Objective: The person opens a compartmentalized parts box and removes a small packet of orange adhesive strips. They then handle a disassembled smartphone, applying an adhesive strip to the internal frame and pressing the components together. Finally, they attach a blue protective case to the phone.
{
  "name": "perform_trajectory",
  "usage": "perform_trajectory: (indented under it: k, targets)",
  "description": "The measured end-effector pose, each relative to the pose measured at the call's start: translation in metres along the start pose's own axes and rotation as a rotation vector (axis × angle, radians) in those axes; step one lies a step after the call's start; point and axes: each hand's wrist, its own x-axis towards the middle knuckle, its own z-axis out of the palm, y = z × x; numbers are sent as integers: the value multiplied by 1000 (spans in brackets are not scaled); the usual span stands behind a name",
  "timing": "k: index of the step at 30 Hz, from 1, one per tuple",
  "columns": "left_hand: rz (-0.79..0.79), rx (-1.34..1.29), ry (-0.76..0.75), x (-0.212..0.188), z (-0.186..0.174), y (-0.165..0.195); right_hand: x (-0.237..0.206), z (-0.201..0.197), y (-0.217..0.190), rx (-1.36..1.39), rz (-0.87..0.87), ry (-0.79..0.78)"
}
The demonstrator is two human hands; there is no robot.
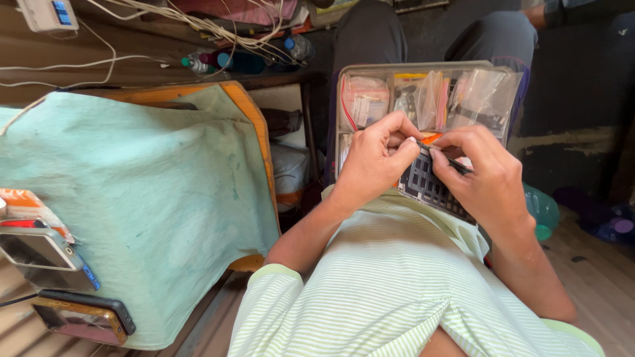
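- Cloth (152,192) at left: pale teal, faintly stained.
- Shirt (390,284) near: white with thin green stripes.
- Grid part (430,185): black.
- Box (423,89) far: clear, red wire inside.
- Tabletop (254,125) edge: orange.

A low wooden bench (248,106) stands at left, draped in a pale green cloth (132,198). White cables (198,26) trail across the dark wall behind it. The floor (595,271) is bare brown boards, daylight falling from the left.

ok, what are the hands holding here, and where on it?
Both hands grip a dark gridded panel at its upper edge: left hand on the top-left corner, right hand on the right side, pinching a thin dark tool against it.
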Motion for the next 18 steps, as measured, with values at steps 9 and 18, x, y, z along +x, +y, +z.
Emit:
perform_trajectory:
  k: [9, 18]
  targets:
    - [-39, 82, -48, 4, -6, 4, 10, -4, -12, -105, -98, -50]
    - [37, 133, -76, 7, -9, -9, 8, -1, -12, -202, -118, -65]
